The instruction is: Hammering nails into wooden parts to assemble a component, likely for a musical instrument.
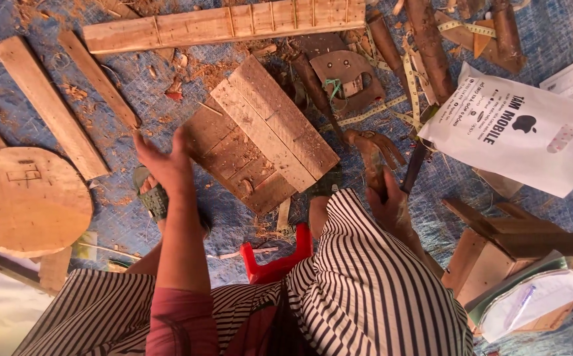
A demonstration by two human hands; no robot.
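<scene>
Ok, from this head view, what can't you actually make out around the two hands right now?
- Right hand: fingers close on a claw hammer; the striped trouser leg hides the wrist.
- Left hand: motion-blurred; whether it touches the nailed board panel is unclear.
- Red stool: mostly hidden by the legs.
- Round wooden disc: pencil marks too small to make out.
- Wooden box: cut off by the right edge.

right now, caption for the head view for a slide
Seated person's left hand open at a slatted wooden panel, right hand gripping a claw hammer over blue tarp.
</scene>
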